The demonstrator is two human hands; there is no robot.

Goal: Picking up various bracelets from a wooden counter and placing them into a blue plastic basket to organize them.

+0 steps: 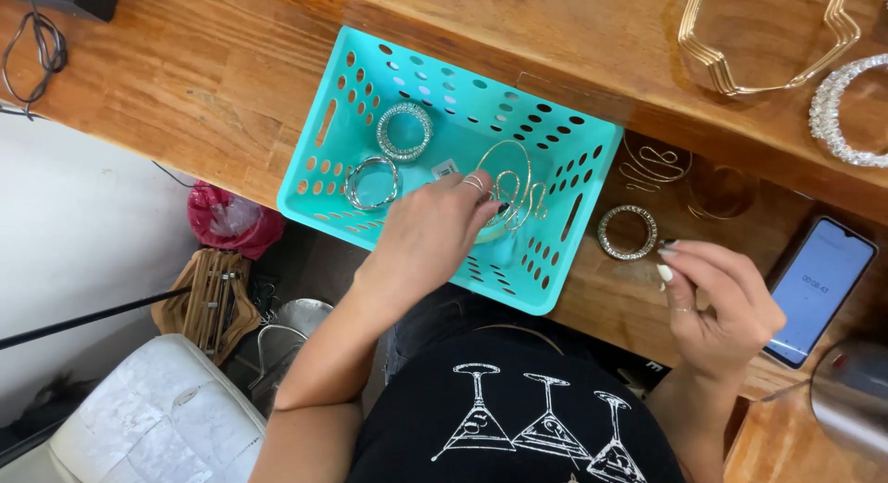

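Left hand (433, 231) reaches down into a turquoise perforated plastic basket (555, 270), fingers curled round a gold wire cuff (514, 189) w/ a looping squiggle front, held just above the basket floor nr the right wall. Two more pieces lie inside the basket: a wide rhinestone bangle (404, 131) toward the back, and a thinner silver bangle (372, 182) nr the left wall, the two close but apart. A small white tag (445, 168) sits on the basket floor between them and the hand. Right hand (717, 303) hovers over the wooden counter (185, 85) outside the basket, fingers bent and drawn loosely together, long pale nails showing; can't tell whether it pinches anything. Just beside its fingertips, on a lower dark shelf section, rests a rhinestone ring bangle (627, 231); a gold squiggle wire piece (653, 164) lies beyond it. On the upper counter, top right: a gold zigzag wire collar (712, 59) and a beaded white bracelet (832, 122). A smartphone (820, 291) w/ lit screen lies at the right hand's far side.
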